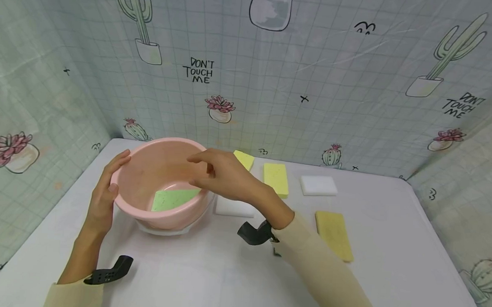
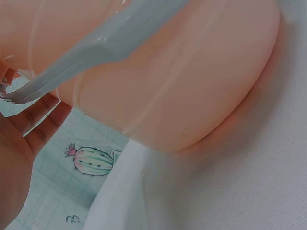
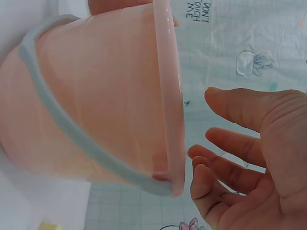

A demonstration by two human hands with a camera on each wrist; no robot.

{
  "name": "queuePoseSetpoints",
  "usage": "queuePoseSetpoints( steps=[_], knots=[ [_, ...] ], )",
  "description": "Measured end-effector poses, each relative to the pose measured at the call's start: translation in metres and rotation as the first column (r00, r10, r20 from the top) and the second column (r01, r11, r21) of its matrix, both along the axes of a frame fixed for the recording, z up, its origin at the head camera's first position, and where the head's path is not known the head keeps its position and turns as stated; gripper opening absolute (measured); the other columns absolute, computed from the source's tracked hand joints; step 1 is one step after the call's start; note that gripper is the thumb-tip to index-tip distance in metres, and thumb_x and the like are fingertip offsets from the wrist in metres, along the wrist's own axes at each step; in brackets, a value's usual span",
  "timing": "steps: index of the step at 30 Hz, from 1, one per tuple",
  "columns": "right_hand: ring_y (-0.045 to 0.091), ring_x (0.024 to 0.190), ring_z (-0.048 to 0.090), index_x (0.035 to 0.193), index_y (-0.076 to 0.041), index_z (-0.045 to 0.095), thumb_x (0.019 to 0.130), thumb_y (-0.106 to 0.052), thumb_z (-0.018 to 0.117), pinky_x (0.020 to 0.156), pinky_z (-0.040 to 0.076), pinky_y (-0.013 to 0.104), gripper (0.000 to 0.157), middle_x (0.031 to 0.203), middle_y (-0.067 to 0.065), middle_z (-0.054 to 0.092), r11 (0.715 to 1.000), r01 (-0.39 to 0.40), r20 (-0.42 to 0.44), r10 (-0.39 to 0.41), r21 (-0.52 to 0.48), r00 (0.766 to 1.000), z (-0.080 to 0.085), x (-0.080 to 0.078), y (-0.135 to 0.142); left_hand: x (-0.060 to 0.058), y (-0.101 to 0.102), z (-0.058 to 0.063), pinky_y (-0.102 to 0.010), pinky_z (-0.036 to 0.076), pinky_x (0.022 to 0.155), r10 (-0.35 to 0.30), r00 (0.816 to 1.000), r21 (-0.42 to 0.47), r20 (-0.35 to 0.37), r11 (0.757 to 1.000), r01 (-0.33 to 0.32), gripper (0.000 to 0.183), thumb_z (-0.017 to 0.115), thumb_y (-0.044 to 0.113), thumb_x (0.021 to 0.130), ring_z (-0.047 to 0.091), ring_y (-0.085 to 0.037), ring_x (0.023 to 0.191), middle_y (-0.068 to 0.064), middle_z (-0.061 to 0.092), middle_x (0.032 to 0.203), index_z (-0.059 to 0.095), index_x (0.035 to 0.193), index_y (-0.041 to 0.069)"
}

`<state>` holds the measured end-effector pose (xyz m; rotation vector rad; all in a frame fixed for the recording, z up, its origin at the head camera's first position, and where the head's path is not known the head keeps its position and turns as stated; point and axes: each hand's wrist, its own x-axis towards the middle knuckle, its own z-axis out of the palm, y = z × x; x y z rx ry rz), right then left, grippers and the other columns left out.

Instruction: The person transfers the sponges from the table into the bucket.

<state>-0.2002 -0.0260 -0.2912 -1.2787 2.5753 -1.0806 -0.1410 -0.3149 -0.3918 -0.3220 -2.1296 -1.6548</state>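
A pink bucket (image 1: 162, 216) with a pale grey handle (image 2: 103, 50) stands on the white table at the left. Inside it, on the bottom, lies a green sponge (image 1: 173, 199). My left hand (image 1: 102, 196) holds the bucket by its left rim, fingers along the outer wall and thumb at the edge. Above the right rim hovers my right hand (image 1: 229, 175), with loosely bent fingers and nothing between them. In the right wrist view the fingertips (image 3: 199, 151) are just beyond the rim, apart from the thumb.
Right of the bucket lie two bright yellow sponges (image 1: 276, 179), a white sponge (image 1: 319, 186) and a darker yellow sponge (image 1: 333, 235). Another white block (image 1: 234, 207) sits partly under my right forearm in view. A printed cloth (image 1: 273, 82) walls the table's back and sides.
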Motion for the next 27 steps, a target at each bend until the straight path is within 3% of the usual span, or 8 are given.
queuePoseSetpoints(
  steps=[5, 11, 18, 27],
  knots=[
    [0.009, 0.076, 0.053, 0.127, -0.009, 0.06, 0.088, -0.018, 0.068, 0.064, 0.046, 0.022, 0.041, 0.104, 0.0, 0.061, 0.994, 0.016, -0.02, -0.018, -0.107, 1.0, -0.014, 0.004, 0.014, 0.0, -0.001, 0.001, -0.036, 0.019, 0.111, -0.001, 1.0, -0.008, 0.003, 1.0, 0.001, 0.055, 0.042, 0.035, 0.095, 0.021, -0.02, 0.141, -0.001, 0.029, 0.154, 0.042, 0.144, 0.01],
    [0.009, 0.079, 0.054, 0.127, -0.009, 0.06, 0.087, -0.019, 0.071, 0.064, 0.048, 0.023, 0.043, 0.118, 0.002, 0.06, 0.982, 0.069, -0.004, -0.071, -0.174, 0.997, -0.028, 0.007, 0.027, 0.0, 0.0, 0.002, -0.036, 0.019, 0.111, -0.006, 1.0, 0.013, 0.008, 1.0, 0.006, 0.055, 0.043, 0.034, 0.094, 0.021, -0.019, 0.141, -0.001, 0.029, 0.154, 0.042, 0.144, 0.01],
    [0.007, 0.078, 0.055, 0.125, -0.011, 0.062, 0.087, -0.021, 0.071, 0.067, 0.05, 0.023, 0.04, 0.113, -0.005, 0.061, 0.978, 0.113, 0.027, -0.111, -0.174, 0.994, -0.032, 0.015, 0.051, 0.002, 0.001, 0.001, -0.037, 0.022, 0.111, 0.005, 1.0, -0.007, 0.03, 1.0, -0.005, 0.055, 0.042, 0.034, 0.094, 0.022, -0.019, 0.14, 0.001, 0.028, 0.154, 0.041, 0.144, 0.012],
    [0.007, 0.081, 0.056, 0.123, -0.013, 0.064, 0.088, -0.022, 0.071, 0.069, 0.051, 0.027, 0.037, 0.111, -0.005, 0.062, 0.967, 0.209, 0.035, -0.206, -0.146, 0.978, -0.06, 0.019, 0.085, 0.002, 0.0, 0.003, -0.037, 0.022, 0.111, 0.007, 0.999, -0.008, 0.041, 1.0, -0.007, 0.055, 0.042, 0.034, 0.094, 0.022, -0.019, 0.14, 0.001, 0.027, 0.154, 0.041, 0.145, 0.012]
  ],
)
